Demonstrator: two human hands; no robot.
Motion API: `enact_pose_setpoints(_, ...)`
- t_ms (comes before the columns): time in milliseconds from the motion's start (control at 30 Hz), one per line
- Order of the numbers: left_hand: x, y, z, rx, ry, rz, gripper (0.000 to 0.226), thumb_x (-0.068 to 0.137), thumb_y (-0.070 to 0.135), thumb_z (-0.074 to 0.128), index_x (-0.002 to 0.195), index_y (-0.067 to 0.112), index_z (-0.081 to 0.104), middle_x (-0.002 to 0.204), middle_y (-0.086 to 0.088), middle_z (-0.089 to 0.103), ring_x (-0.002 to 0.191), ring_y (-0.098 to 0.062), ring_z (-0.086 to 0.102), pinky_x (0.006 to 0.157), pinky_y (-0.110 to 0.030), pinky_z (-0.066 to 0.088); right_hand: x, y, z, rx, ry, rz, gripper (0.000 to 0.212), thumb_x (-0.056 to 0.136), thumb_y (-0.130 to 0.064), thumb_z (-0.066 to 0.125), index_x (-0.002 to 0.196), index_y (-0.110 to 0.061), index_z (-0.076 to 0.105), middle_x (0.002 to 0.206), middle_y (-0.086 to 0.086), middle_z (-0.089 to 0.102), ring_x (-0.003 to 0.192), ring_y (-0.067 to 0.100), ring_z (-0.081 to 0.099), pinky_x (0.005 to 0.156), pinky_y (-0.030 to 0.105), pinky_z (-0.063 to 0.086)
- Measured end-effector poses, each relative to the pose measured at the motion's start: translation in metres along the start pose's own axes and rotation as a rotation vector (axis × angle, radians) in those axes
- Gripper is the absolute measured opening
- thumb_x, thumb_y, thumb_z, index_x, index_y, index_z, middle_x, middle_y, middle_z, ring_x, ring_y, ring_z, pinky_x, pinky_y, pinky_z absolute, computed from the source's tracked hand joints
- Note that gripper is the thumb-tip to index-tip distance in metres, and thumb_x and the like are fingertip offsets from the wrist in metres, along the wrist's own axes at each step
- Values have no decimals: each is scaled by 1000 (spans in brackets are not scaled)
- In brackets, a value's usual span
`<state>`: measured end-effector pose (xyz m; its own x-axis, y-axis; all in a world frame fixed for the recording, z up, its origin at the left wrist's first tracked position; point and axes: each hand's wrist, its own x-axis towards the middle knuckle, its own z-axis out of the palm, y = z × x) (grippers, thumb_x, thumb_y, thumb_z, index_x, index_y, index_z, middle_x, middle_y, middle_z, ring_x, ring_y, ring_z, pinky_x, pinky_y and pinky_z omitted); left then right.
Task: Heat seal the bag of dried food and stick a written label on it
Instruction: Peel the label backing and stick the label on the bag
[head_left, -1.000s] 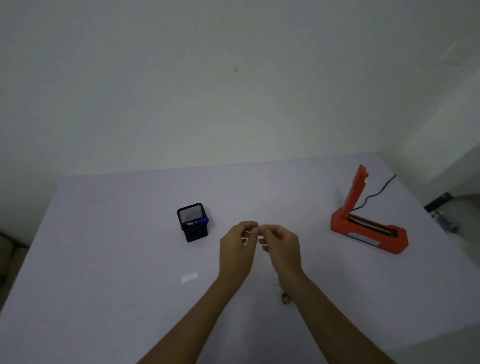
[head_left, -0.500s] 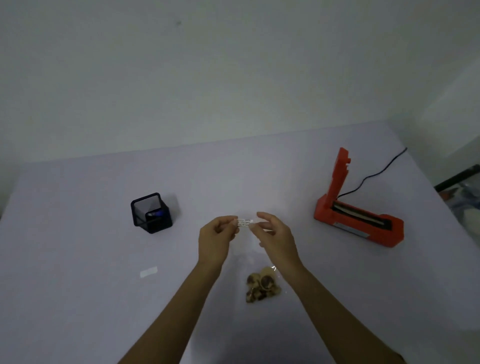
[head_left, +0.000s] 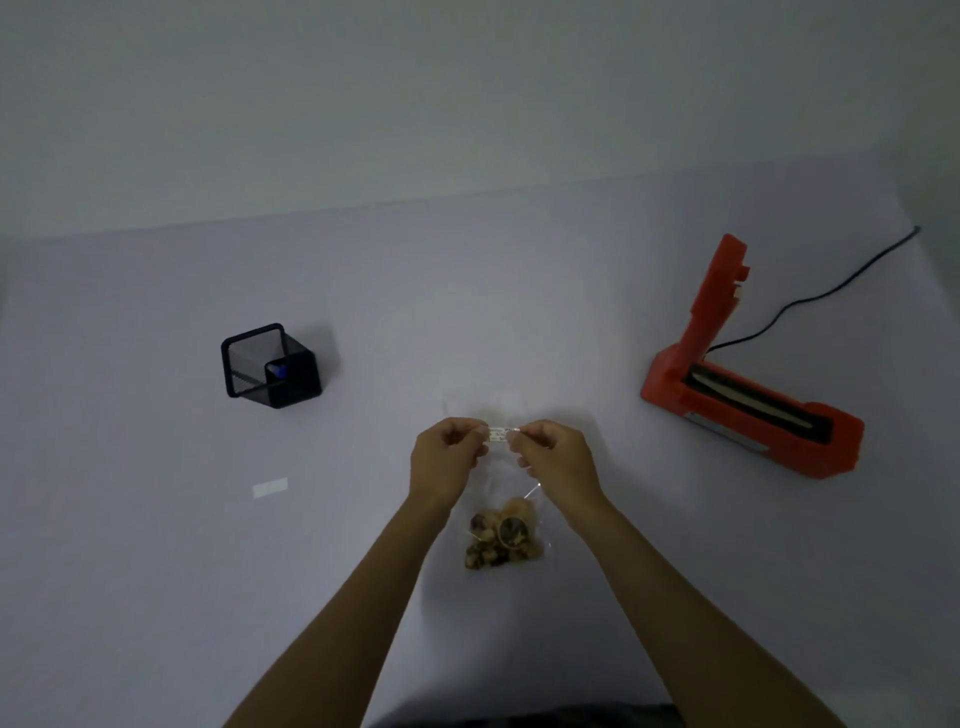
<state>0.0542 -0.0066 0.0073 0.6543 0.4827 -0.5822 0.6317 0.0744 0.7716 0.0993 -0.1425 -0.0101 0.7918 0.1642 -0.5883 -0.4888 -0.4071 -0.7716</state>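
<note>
A small white label (head_left: 498, 433) with writing on it is stretched between my two hands. My left hand (head_left: 445, 462) pinches its left end and my right hand (head_left: 556, 460) pinches its right end. Both hands hover just above a clear plastic bag (head_left: 506, 488) that lies flat on the table. Brown dried food (head_left: 501, 535) sits in the bag's near end, below my hands. An orange heat sealer (head_left: 748, 395) stands at the right with its lid raised.
A black mesh pen holder (head_left: 267, 366) with a blue-capped pen inside stands at the left. A small white strip of paper (head_left: 270, 487) lies on the table left of my arms. The sealer's black cable (head_left: 831, 291) runs to the far right edge.
The view has tilted downward, so the bag of dried food now shows below my hands. My hands have drawn slightly apart, with the label held between them over the bag.
</note>
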Motion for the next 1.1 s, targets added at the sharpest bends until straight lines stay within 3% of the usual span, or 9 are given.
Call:
enact_pose_setpoints(67,8,-8,0,65,34,1,11,88,16,61,89,14,71,83,-5,72,81,-23,70,81,-38,57,6,3,1,-48,20,23,8,82,-25,70,75,-21,70,73,0,72,72,19,69,71,34,55)
enact_pose_setpoints(200,21,-20,-4,244,84,41,13,90,17,58,94,13,69,90,-3,71,83,-23,68,81,-35,55,14,9,6,-162,34,42,13,82,-27,70,81,-15,73,74,-1,70,67,11,61,57,14,42)
enact_pose_setpoints(333,32,-26,-9,502,48,147,16,93,16,53,98,9,67,90,-1,67,80,-13,58,72,-22,41,16,10,16,-197,35,68,18,81,-28,71,81,-10,74,77,5,72,73,17,65,65,26,49)
enact_pose_setpoints(467,41,-29,-11,603,-29,176,16,93,15,51,98,6,63,88,-4,65,80,-17,57,71,-23,39,19,8,27,-250,56,87,18,80,-30,70,75,-13,74,72,5,72,73,20,66,70,33,53)
enact_pose_setpoints(600,47,-30,-14,630,-66,193,15,93,15,52,98,5,63,90,-8,67,79,-16,56,71,-22,38,17,10,38,-331,87,109,25,77,-30,66,55,-22,59,58,-5,61,71,22,64,70,34,50)
enact_pose_setpoints(700,49,-30,-17,621,-92,195,15,91,11,53,100,5,64,95,-8,68,83,-14,56,75,-21,38,15,9,44,-369,101,104,16,78,-32,65,70,-20,70,73,-1,72,79,24,67,81,39,52)
enact_pose_setpoints(900,53,-31,-19,645,-136,209,15,90,12,55,101,6,63,95,-9,68,84,-16,58,77,-22,44,16,9,47,-378,135,112,16,80,-32,65,76,-18,72,80,1,74,82,26,67,85,40,51)
enact_pose_setpoints(967,54,-32,-19,634,-146,205,15,88,19,62,100,9,62,87,-3,65,79,-13,56,72,-19,46,17,10,47,-375,144,117,17,80,-32,65,79,-17,73,82,1,74,83,25,67,86,40,51)
enact_pose_setpoints(1100,55,-34,-19,622,-155,188,26,82,29,72,98,12,61,81,4,59,74,-7,54,62,-8,36,17,10,49,-384,157,109,17,80,-33,65,77,-17,72,78,0,73,79,24,66,84,42,51)
